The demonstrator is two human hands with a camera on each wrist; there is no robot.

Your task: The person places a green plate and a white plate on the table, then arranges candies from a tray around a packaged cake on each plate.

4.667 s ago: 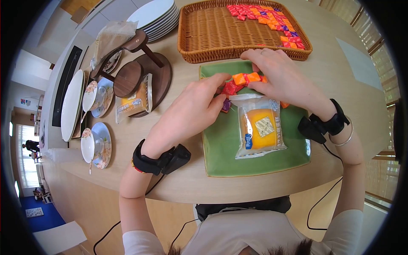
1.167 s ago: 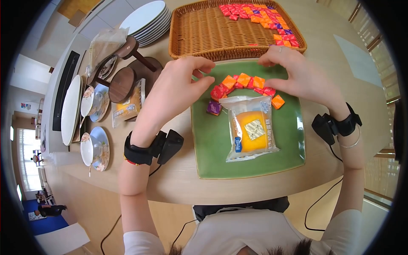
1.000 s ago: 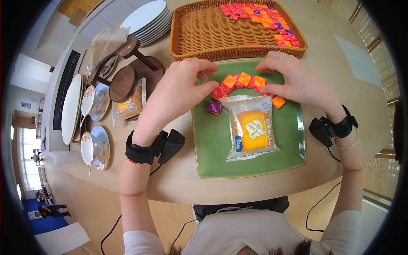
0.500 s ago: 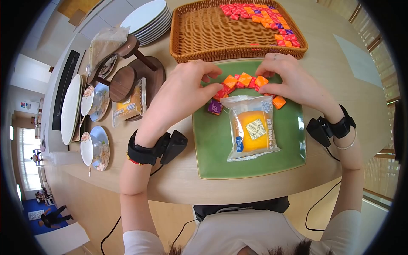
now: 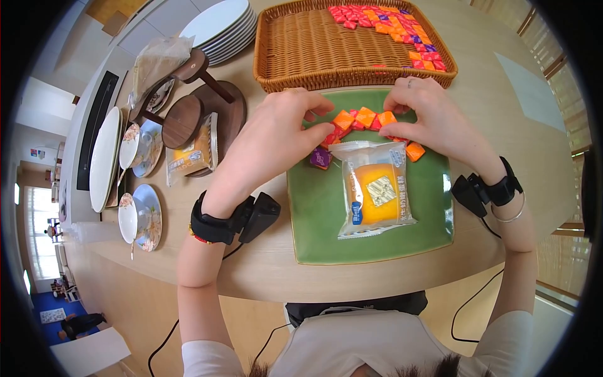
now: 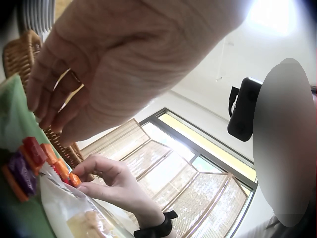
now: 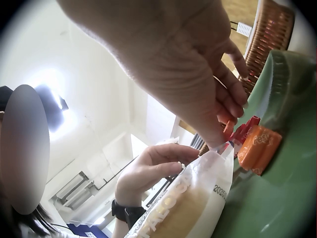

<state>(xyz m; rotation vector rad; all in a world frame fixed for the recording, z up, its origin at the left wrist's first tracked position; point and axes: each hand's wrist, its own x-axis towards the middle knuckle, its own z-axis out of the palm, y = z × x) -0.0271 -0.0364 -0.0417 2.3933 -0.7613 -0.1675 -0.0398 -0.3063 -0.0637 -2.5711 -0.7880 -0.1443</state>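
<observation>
On a green plate (image 5: 314,220) lies a packaged cake (image 5: 380,195) in a clear wrapper. Red and orange wrapped candies (image 5: 365,116) curve in an arc above it, with a purple candy (image 5: 321,158) at the left end and an orange candy (image 5: 414,151) at the right. My right hand (image 5: 433,116) pinches an orange candy (image 5: 386,117) of the arc between thumb and fingers; the left wrist view shows that candy (image 6: 75,180) at its fingertips. My left hand (image 5: 273,135) holds nothing; its fingers bend loosely, the thumb tip right by the red candies at the arc's left side.
A wicker basket (image 5: 295,80) with many candies stands behind the plate. To the left are a dark wooden stand (image 5: 232,107), another packaged cake (image 5: 198,154), stacked white plates (image 5: 217,22), and floral cups (image 5: 129,217) on saucers. A cable (image 5: 483,283) hangs off the table's right front.
Both hands hovered apart beside the arc 1.2 s ago. Since then my right hand has come in left and pinched an orange candy, turning it slightly. My left hand has edged right.
</observation>
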